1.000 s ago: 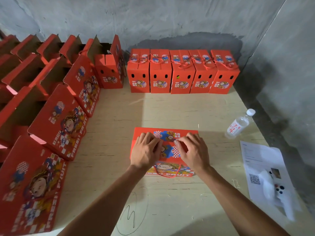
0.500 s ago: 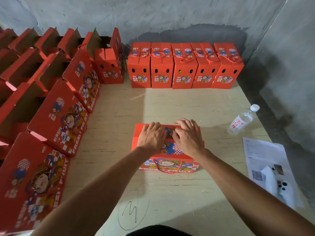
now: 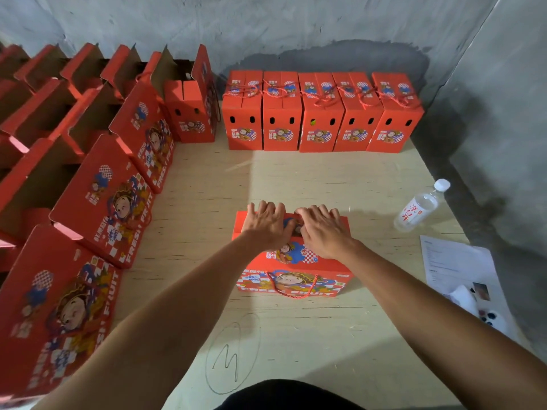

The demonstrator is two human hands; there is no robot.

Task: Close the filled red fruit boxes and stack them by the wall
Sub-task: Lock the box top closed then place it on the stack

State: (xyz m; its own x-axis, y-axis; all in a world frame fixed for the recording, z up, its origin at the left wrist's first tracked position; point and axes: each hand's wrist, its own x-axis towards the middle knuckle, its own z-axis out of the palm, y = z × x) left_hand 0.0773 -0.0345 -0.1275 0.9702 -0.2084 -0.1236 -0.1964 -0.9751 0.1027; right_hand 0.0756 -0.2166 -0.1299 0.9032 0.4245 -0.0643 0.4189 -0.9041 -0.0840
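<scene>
A closed red fruit box [image 3: 296,270] stands on the wooden floor in the middle, its red cord handle hanging down the near face. My left hand [image 3: 266,224] lies flat on the left half of its top, fingers spread and reaching the far edge. My right hand [image 3: 321,229] presses on the right half of the top, its fingers also stretched toward the far edge. Along the grey wall stands a row of several closed red boxes [image 3: 322,113]. To the left, several open red boxes [image 3: 103,199] stand with their lids up.
A plastic water bottle [image 3: 420,210] lies on the floor to the right of the box. A sheet of paper [image 3: 455,267] with a white controller [image 3: 473,303] on it is at the right. A pencilled circled number [image 3: 233,353] marks the near floor. Concrete walls close the back and right.
Both hands have slid from the middle of the box top toward its far edge. The camera has leaned forward over the box.
</scene>
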